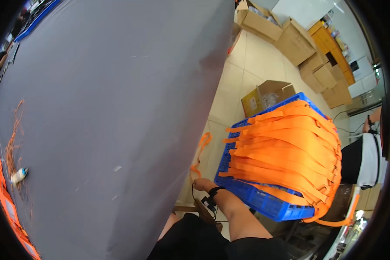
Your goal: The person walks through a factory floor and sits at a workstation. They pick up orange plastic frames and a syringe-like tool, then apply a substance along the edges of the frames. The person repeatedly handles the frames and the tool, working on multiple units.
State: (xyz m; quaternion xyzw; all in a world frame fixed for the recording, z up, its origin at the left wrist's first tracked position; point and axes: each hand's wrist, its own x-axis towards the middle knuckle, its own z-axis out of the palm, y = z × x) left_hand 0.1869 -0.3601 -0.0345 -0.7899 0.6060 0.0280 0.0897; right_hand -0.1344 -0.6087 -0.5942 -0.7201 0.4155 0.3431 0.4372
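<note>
An orange strap (200, 151) hangs in a loop beside the edge of the grey desk (108, 108), and its lower end runs down into the right hand (202, 185), whose grip looks closed on it, though the fingers are turned away and cannot be seen clearly. The strap rises above the grip and curls over just beside the desk's edge, apart from the floor. A dark band with a small black device (211, 197) sits on the wrist just behind the grip, a thin cable trailing from it. To the right of the grip, near the forearm, a blue plastic crate (264, 201) stands heaped with many more orange straps (290, 151), laid across it in layers with their ends drooping over the far side. Judging by this, one strap is being drawn out singly, between pile and desk. Any next move would call for lifting the loop clear of the desk's edge without letting it twist or snag. The left hand is out of view. Far to the left of the grip, loose orange threads (13, 143) and a small white spool (19, 175) lie on the desk. Beyond the crate, cardboard boxes (294, 41) stand on the tiled floor (247, 73), and another person (366, 156) stands at the right.
</note>
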